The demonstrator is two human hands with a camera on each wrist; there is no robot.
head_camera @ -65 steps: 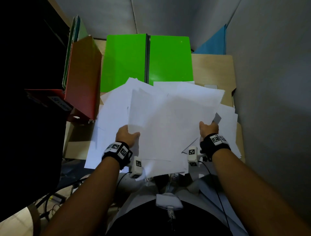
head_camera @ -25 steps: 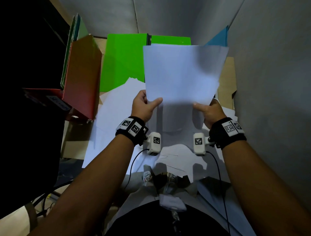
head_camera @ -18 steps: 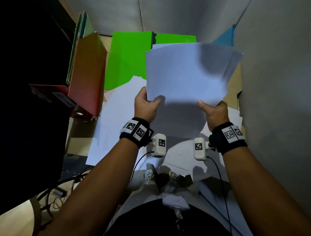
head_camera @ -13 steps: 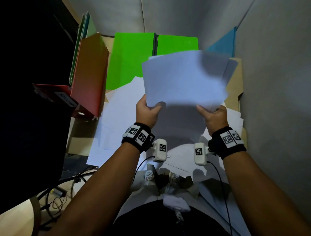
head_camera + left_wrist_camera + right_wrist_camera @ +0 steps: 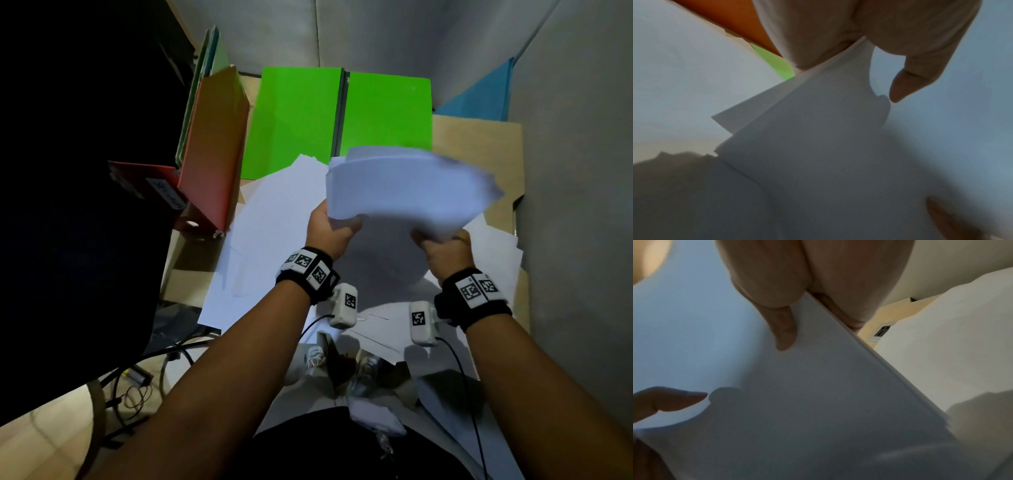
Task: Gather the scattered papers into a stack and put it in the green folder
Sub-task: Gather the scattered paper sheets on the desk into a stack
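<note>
A bundle of white papers [image 5: 407, 188] hangs in the air above the desk, tilted away from me and blurred. My left hand [image 5: 330, 228] pinches its near left corner, and in the left wrist view the papers [image 5: 818, 154] fan out below the thumb [image 5: 908, 84]. My right hand [image 5: 442, 245] grips the near right corner, thumb [image 5: 785, 331] on top of the papers [image 5: 818, 402]. The green folder [image 5: 298, 120] lies open and flat at the back of the desk. More loose sheets [image 5: 270, 233] lie scattered under the bundle.
An orange-red binder [image 5: 212, 150] stands upright at the left with other folders behind it. A blue folder [image 5: 479, 96] leans on the grey wall at the right. The wooden desk [image 5: 479, 147] shows at the back right. Cables [image 5: 147, 373] hang below the desk's near left edge.
Both hands lifted a bundle of sheets off the desk and held it upright; it has since tipped forward and down, uncovering the folder's right half.
</note>
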